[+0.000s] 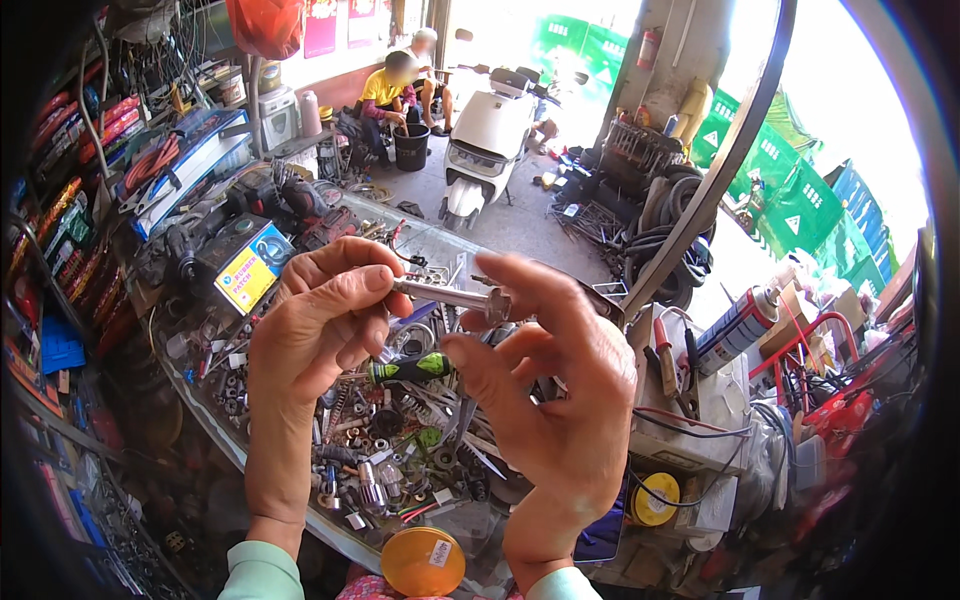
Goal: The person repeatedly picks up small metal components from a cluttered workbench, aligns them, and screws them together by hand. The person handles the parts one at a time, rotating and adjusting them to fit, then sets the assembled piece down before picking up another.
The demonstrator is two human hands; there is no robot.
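Observation:
Above the cluttered bench, my left hand (pixel 308 325) pinches one end of a silver bolt-like metal shaft (pixel 450 294) between thumb and fingers. The shaft lies nearly level and widens into a round flanged end at the right. Around that end my right hand (pixel 570 385) is curved with thumb and index finger spread apart, not visibly gripping it. Below the hands lie a green-and-black screwdriver handle (pixel 412 369) and a heap of loose nuts, bolts, sockets and springs (pixel 375 470).
A yellow patch box (pixel 254 268) and power tools (pixel 320 220) sit at the bench's far left. Right of my hands are pliers (pixel 664 355) and a spray can (pixel 738 328). Beyond stand a white scooter (pixel 487 140) and two seated people (pixel 388 90) by a black bucket (pixel 411 148).

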